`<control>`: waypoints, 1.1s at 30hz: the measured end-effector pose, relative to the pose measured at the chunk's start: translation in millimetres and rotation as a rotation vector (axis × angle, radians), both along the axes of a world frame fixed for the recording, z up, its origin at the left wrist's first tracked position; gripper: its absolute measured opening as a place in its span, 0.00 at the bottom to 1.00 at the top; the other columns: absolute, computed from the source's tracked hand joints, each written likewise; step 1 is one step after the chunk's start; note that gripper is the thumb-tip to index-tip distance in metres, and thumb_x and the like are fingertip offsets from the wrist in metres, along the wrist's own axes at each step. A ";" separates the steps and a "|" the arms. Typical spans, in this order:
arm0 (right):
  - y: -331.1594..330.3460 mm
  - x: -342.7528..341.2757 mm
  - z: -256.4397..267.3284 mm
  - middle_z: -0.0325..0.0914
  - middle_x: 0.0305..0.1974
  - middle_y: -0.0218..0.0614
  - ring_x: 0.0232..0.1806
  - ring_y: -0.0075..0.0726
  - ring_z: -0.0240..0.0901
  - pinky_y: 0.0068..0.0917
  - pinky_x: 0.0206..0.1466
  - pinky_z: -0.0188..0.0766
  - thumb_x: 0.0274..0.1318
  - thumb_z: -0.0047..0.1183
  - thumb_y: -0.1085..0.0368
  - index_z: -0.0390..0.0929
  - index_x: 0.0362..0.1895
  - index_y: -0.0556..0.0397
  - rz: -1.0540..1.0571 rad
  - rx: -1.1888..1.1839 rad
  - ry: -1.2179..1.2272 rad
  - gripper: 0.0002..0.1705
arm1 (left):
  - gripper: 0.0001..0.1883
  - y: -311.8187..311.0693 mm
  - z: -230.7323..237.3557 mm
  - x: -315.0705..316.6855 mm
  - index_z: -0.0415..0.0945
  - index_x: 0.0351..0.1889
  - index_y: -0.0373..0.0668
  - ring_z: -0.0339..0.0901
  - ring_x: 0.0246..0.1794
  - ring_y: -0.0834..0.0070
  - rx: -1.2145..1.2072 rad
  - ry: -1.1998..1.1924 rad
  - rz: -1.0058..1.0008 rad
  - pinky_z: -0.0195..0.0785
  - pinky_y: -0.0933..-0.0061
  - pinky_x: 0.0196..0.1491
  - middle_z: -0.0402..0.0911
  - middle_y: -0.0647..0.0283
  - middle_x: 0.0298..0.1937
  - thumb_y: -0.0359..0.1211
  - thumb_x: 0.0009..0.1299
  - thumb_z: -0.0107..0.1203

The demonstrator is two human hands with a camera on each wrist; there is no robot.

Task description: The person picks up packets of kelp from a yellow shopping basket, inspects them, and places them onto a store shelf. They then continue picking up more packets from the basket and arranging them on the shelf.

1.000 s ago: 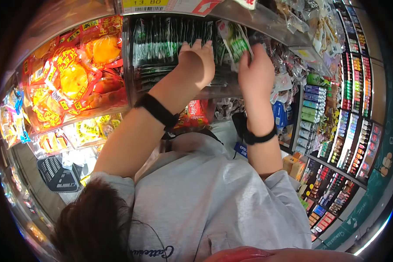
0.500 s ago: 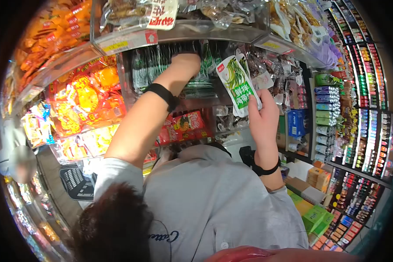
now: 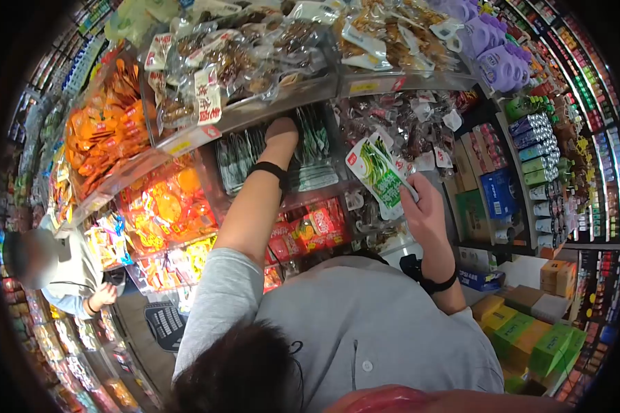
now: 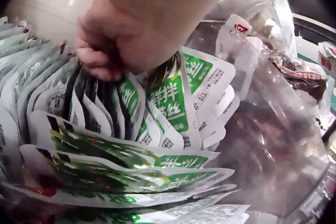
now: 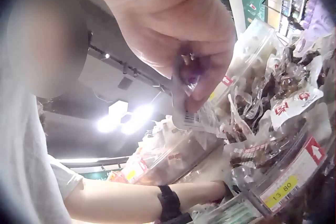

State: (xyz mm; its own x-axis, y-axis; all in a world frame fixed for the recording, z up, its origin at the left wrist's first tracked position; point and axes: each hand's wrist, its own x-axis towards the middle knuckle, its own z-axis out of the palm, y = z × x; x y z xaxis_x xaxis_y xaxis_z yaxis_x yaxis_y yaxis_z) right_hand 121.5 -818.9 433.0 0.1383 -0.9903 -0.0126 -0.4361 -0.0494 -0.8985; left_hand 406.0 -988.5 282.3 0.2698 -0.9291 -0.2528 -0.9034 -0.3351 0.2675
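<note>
Green-and-white snack packets (image 4: 173, 98) stand packed on edge in a clear bin, with several more stacked flat in front. My left hand (image 4: 113, 37) reaches in among them, fingers curled down at the tops of the upright row. From above, the left hand (image 3: 282, 132) is partly shaded under the upper shelf. My right hand (image 3: 427, 206) pinches a green-and-white snack packet (image 3: 377, 175) by its lower corner, with another packet edge showing behind it. In the right wrist view the right hand (image 5: 184, 40) has thumb and fingers closed around the packet (image 5: 189, 119), seen nearly edge-on.
An upper shelf edge (image 3: 255, 110) with price tags runs above the bin, full of vacuum-packed snacks (image 3: 241, 62). Red and orange bags (image 3: 172, 203) fill bins to the left. Dark clear-wrapped snacks (image 3: 393, 117) lie to the right. Another person (image 3: 76, 268) stands far left.
My right hand has drawn the snack packet out of the bin area, toward the body and right. My left hand has gone deeper into the packet row, its fingers now curled. The head view has pulled back.
</note>
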 end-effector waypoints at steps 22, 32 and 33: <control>-29.3 -21.7 -10.9 0.62 0.20 0.31 0.21 0.19 0.55 0.22 0.23 0.54 0.55 0.46 0.70 0.68 0.28 0.58 0.130 -0.211 0.007 0.05 | 0.14 19.3 -1.2 -11.1 0.78 0.39 0.45 0.77 0.43 0.57 -0.077 -0.096 -0.063 0.71 0.60 0.42 0.79 0.53 0.42 0.34 0.62 0.43; -25.7 -28.3 -11.3 0.62 0.18 0.33 0.20 0.23 0.56 0.24 0.24 0.55 0.53 0.45 0.70 0.68 0.29 0.58 0.085 -0.195 -0.053 0.04 | 0.17 39.0 27.5 34.7 0.76 0.39 0.38 0.73 0.46 0.56 -0.311 0.126 -0.045 0.65 0.58 0.48 0.76 0.49 0.43 0.39 0.64 0.41; -25.0 -26.8 -13.9 0.62 0.18 0.32 0.21 0.23 0.56 0.23 0.25 0.56 0.53 0.46 0.70 0.68 0.29 0.58 0.086 -0.187 -0.058 0.04 | 0.17 57.0 36.3 41.0 0.76 0.38 0.37 0.74 0.44 0.57 -0.352 0.202 -0.015 0.66 0.59 0.45 0.77 0.48 0.41 0.39 0.63 0.41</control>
State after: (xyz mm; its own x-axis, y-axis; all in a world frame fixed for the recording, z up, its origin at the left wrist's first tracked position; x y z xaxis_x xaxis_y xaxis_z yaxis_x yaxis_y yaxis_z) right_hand 94.7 -843.9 419.1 0.2177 -0.9592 0.1805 -0.3707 -0.2524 -0.8938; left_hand 447.0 -931.4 318.6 0.2328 -0.9719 0.0348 -0.8249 -0.1784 0.5364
